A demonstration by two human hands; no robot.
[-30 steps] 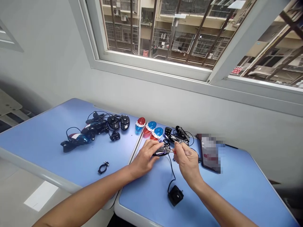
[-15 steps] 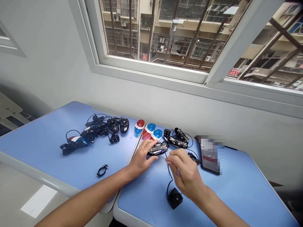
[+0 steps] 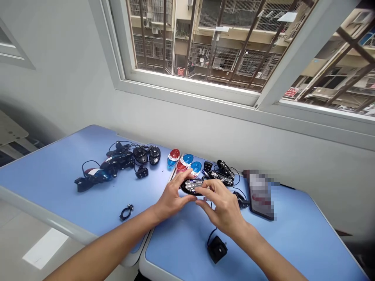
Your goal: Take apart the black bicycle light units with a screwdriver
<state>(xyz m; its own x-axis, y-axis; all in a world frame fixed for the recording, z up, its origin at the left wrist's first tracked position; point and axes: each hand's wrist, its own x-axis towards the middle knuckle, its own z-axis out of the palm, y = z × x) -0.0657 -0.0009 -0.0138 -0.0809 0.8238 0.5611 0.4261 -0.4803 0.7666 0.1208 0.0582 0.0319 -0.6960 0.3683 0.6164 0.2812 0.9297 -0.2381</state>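
My left hand (image 3: pixel 172 197) grips the left end of a black oval device base (image 3: pixel 191 186) that rests on the right blue table (image 3: pixel 293 242). My right hand (image 3: pixel 221 205) has its fingers curled on the same base from the right. A black cable runs from under my right hand down to a small black square module (image 3: pixel 217 248) near the table's front edge. Three red and blue oval covers (image 3: pixel 184 162) lie just behind my hands.
A pile of black wired devices (image 3: pixel 117 164) lies on the left blue table (image 3: pixel 52 171), with a small black clamp ring (image 3: pixel 126 212) nearer me. More black bases (image 3: pixel 224 173) and a phone (image 3: pixel 259 195) lie to the right. A wall and window stand behind.
My right hand drew back from the base toward me, then came forward again and closed on it. My left hand stayed on the base throughout.
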